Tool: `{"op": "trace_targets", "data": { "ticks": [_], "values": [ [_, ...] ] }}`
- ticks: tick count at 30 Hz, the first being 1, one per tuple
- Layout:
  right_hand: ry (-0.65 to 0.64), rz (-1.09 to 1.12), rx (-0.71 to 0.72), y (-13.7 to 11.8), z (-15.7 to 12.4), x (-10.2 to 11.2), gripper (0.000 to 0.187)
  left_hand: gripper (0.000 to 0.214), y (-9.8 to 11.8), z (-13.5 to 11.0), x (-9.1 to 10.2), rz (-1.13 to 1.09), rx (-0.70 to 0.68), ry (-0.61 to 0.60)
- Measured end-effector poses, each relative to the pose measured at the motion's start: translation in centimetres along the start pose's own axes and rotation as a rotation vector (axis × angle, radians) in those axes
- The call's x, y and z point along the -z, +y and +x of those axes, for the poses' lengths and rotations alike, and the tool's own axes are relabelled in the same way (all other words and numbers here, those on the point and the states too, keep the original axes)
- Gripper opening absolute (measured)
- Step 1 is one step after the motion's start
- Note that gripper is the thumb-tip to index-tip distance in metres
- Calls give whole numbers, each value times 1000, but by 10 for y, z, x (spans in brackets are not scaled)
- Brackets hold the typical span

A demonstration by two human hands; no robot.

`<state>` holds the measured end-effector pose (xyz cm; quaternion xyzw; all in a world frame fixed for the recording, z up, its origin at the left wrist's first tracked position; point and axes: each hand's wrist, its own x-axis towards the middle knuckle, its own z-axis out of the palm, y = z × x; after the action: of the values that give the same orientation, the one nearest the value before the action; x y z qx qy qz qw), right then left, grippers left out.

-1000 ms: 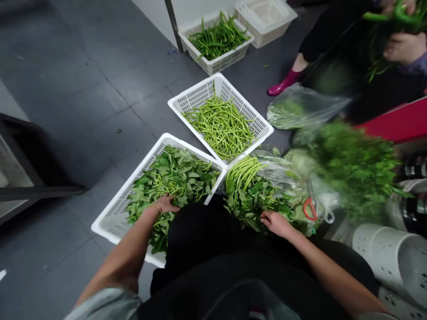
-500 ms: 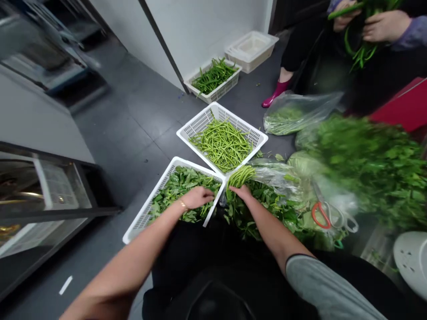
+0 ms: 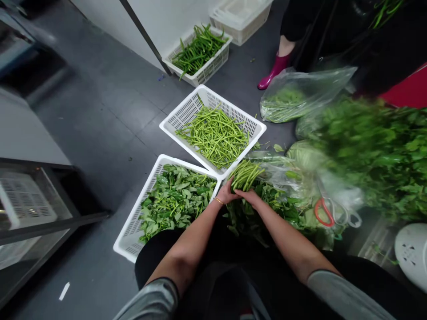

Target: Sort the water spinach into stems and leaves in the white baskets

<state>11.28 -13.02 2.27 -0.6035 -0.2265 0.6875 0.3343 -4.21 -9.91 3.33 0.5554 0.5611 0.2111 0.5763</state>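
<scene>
A bunch of leafy greens with long green stems [image 3: 246, 174] lies between my hands, stem ends pointing away from me and leaves hanging beneath. My left hand [image 3: 227, 193], with a thin bracelet at the wrist, closes on the bunch from the left. From the right, my right hand [image 3: 251, 197] grips the same bunch, its fingers partly hidden under the stems. Just beyond is a white basket [image 3: 171, 121] of loose cut stems [image 3: 216, 135]. At my left knee, another white basket [image 3: 133, 231] contains leafy tops [image 3: 178, 195].
Scissors with orange and grey handles [image 3: 323, 212] lie to the right among plastic bags and greens. A bagged bundle [image 3: 287, 100] and a blurred leafy heap [image 3: 376, 155] sit beyond. Green peppers [image 3: 200, 49] fill a farther basket. A co-worker's pink boot [image 3: 275, 71] is nearby.
My left hand has moved right, from over the leafy basket to the bunch beside my right hand. The view has shifted, and the co-worker's hands are out of frame.
</scene>
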Motion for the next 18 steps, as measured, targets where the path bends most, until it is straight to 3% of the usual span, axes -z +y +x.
{"op": "trace_targets", "data": {
  "ticks": [5, 9, 11, 14, 18],
  "values": [
    [62, 81, -16, 3, -6, 17, 33, 35, -12, 8, 19, -95, 191, 86],
    [103, 145, -23, 6, -30, 46, 23, 22, -21, 14, 28, -129, 243, 213],
    [98, 154, -31, 5, -36, 51, 25, 21, -22, 16, 27, -155, 259, 233],
    [93, 128, -55, 2, -28, 39, 29, 26, -19, 16, 21, -201, 276, 220],
    [69, 74, -43, -4, -5, 6, 34, 35, -14, 15, 10, -261, 292, 176]
  ]
}}
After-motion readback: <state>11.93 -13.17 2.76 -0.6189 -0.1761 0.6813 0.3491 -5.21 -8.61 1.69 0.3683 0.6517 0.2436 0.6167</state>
